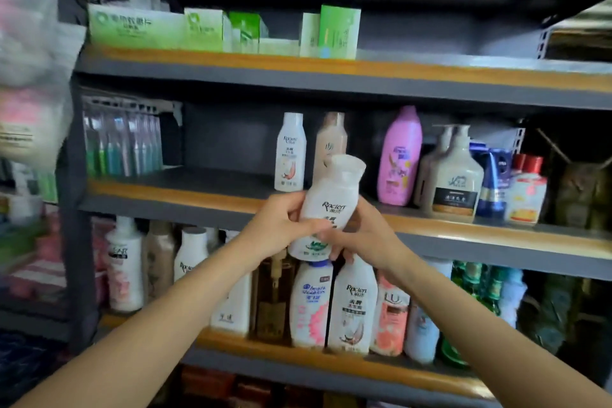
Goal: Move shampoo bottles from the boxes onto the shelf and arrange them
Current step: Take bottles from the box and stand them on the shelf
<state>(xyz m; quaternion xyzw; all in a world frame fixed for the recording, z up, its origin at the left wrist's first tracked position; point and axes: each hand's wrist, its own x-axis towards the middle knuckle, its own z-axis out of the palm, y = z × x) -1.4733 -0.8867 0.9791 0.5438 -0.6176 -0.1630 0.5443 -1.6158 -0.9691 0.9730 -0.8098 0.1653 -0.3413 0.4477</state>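
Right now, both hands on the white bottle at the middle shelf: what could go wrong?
1. The held white bottle is tilted and may knock the brown bottle or the white Raclen bottle right behind it.
2. The left hand and right hand grip low; the bottle may tip.

Middle shelf: open bay at 9–10 o'clock, between toothbrushes and white bottle; bottles crowd 2–3 o'clock.
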